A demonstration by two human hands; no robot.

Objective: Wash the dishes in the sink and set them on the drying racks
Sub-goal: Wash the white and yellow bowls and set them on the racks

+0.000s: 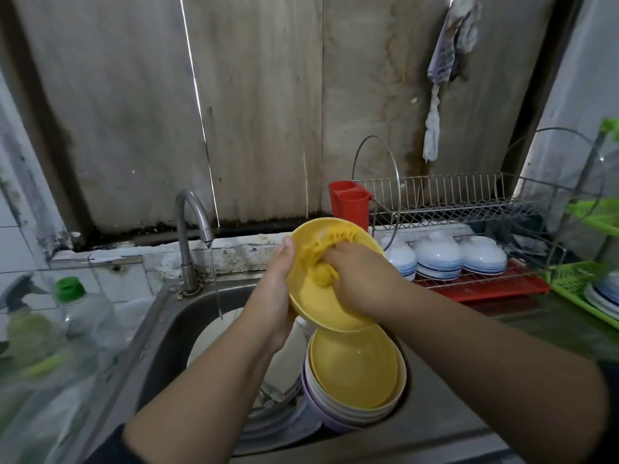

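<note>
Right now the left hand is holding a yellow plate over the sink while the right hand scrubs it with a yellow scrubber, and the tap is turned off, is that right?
Not quite: the tap is running, with a thin stream falling into the sink. The head view shows it. The rest stands: the left hand holds the yellow plate over the sink while the right hand scrubs it with a yellow scrubber.

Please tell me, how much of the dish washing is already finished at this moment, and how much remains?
Done: white bowls sit upside down on the metal drying rack. In hand: the left hand holds a yellow plate over the sink while the right hand scrubs it with a yellow scrubber; the tap runs. Left: a stack of bowls and plates in the sink.
</note>
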